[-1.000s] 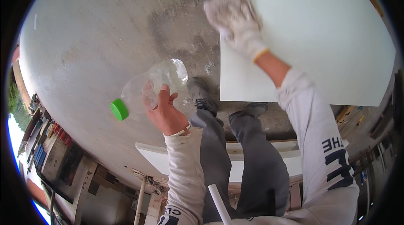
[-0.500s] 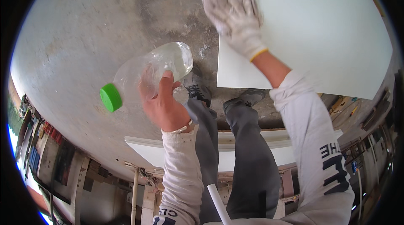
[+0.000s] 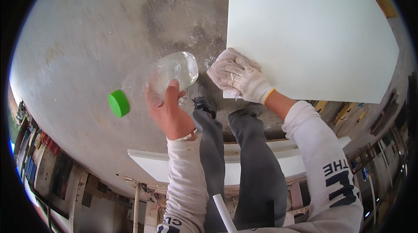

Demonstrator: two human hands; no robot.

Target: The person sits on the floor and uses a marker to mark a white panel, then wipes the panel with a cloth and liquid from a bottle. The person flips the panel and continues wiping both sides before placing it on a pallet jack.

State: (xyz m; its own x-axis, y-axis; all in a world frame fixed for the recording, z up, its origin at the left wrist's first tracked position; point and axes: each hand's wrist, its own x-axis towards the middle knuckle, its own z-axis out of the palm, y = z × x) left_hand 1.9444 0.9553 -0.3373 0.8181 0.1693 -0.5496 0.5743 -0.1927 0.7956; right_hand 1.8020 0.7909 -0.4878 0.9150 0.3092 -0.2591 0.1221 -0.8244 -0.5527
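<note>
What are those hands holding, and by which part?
The left hand holds a clear green-capped bottle around its body. The gloved right hand lies on top of a cloth; whether it grips it is unclear.

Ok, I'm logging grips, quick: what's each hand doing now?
Left hand: closed around the clear bottle.
Right hand: gloved, holding the cloth under its fingers.

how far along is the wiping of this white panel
Looks done: the white panel shows no obvious marks. In hand: the gloved right hand rests on a cloth across the panel's left edge; the left hand holds a green-capped clear bottle. Left: perhaps the strip under the cloth; overall progress unclear.
</note>
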